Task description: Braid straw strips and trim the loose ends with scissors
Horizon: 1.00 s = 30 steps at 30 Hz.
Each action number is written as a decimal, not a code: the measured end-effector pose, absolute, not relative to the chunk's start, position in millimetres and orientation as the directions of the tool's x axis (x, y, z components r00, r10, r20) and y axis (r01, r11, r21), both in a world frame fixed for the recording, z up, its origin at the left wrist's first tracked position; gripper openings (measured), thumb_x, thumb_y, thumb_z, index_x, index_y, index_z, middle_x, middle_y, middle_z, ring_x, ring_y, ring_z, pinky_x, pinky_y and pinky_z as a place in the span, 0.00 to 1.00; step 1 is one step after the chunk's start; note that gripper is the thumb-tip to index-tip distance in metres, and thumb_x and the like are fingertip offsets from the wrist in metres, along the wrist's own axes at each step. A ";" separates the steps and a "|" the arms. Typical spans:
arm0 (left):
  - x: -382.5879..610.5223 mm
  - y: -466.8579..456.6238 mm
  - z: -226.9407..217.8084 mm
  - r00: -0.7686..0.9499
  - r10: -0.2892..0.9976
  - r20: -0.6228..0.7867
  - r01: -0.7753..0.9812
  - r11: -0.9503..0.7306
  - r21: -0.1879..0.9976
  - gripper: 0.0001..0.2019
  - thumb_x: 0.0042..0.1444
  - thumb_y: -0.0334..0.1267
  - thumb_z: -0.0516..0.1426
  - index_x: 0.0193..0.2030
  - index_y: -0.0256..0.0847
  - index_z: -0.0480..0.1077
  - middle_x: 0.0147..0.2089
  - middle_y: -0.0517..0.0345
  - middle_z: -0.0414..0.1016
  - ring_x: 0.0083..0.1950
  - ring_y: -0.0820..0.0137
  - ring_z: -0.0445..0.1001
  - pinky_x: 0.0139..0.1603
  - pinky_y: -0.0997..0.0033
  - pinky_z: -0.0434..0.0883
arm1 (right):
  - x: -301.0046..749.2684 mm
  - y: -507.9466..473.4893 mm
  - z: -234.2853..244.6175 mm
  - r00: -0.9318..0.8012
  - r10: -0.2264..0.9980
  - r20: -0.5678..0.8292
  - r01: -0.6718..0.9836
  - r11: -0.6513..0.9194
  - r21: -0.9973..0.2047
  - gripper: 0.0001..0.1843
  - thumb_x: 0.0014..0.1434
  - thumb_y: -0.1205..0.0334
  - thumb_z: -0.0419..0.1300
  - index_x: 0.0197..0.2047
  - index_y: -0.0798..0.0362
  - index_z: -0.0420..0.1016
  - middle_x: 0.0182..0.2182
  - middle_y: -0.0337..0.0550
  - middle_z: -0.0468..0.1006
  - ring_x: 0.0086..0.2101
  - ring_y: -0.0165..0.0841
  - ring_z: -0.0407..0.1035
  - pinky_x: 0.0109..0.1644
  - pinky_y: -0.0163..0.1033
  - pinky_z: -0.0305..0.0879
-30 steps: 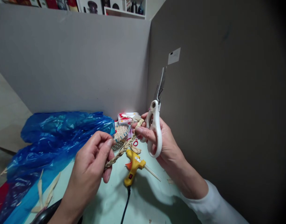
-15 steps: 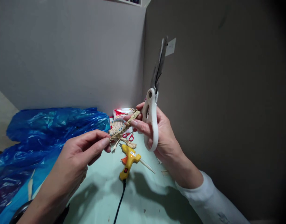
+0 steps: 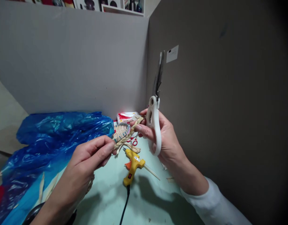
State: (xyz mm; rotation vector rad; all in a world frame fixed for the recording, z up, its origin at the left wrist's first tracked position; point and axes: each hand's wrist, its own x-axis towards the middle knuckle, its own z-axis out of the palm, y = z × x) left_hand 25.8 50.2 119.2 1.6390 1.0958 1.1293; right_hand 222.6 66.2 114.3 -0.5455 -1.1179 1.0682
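Observation:
My right hand [image 3: 161,137] is closed round white-handled scissors [image 3: 154,117], whose blades point straight up, shut. The same hand's fingertips pinch the far end of a tan braided straw cord [image 3: 127,134]. My left hand [image 3: 87,162] pinches the near end of that braid between thumb and forefinger. The braid stretches between both hands, above the pale green table [image 3: 146,200]. A yellow hot glue gun [image 3: 132,165] lies on the table just below the hands, its black cable running toward me.
A crumpled blue plastic bag [image 3: 52,137] covers the table's left side, with loose straw strips [image 3: 42,187] beside it. A small woven piece [image 3: 120,131], red-handled scissors [image 3: 134,142] and a red-white packet [image 3: 126,116] lie in the corner. Grey partition walls close in behind and right.
The braid stretch between my hands has shortened as my left hand slid up toward the right. The scissors stayed upright in my right hand. The camera view shifted slightly.

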 end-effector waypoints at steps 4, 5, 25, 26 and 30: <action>24.1 46.0 117.5 0.214 0.968 0.130 0.057 -0.145 0.988 0.14 0.57 0.52 0.63 0.34 0.42 0.77 0.24 0.64 0.65 0.27 0.75 0.60 0.26 0.82 0.61 | 225.7 68.2 114.3 0.043 0.900 0.435 -0.477 0.401 -0.782 0.19 0.50 0.68 0.75 0.43 0.49 0.75 0.30 0.32 0.81 0.34 0.28 0.79 0.33 0.28 0.73; 23.8 45.0 116.9 0.211 0.972 0.102 0.027 -0.110 0.994 0.14 0.56 0.52 0.64 0.37 0.43 0.78 0.25 0.63 0.68 0.28 0.75 0.63 0.27 0.83 0.63 | 226.6 68.6 114.6 0.049 0.898 0.437 -0.488 0.403 -0.774 0.19 0.50 0.69 0.75 0.42 0.50 0.74 0.30 0.31 0.81 0.34 0.28 0.78 0.33 0.28 0.72; 23.0 57.1 114.5 -0.063 0.869 0.492 0.414 -0.426 0.805 0.06 0.51 0.44 0.65 0.31 0.46 0.79 0.31 0.62 0.81 0.31 0.71 0.77 0.31 0.79 0.72 | 222.1 82.0 98.1 0.067 0.923 0.379 -0.443 0.368 -0.818 0.21 0.50 0.63 0.76 0.42 0.51 0.71 0.31 0.33 0.80 0.31 0.25 0.74 0.35 0.28 0.70; 21.9 57.4 114.5 -0.075 0.854 0.514 0.429 -0.438 0.790 0.06 0.51 0.44 0.65 0.31 0.46 0.79 0.30 0.63 0.81 0.31 0.71 0.76 0.31 0.79 0.71 | 221.1 83.6 95.0 0.067 0.925 0.375 -0.444 0.364 -0.819 0.21 0.50 0.62 0.76 0.43 0.51 0.71 0.30 0.33 0.79 0.31 0.24 0.74 0.35 0.28 0.69; 17.6 55.5 116.7 -0.108 0.784 0.611 0.479 -0.498 0.723 0.03 0.54 0.40 0.63 0.31 0.46 0.78 0.30 0.64 0.81 0.28 0.73 0.75 0.28 0.79 0.70 | 222.6 89.8 87.7 0.025 0.930 0.366 -0.359 0.349 -0.865 0.21 0.51 0.60 0.74 0.44 0.51 0.70 0.29 0.33 0.78 0.29 0.25 0.72 0.32 0.28 0.66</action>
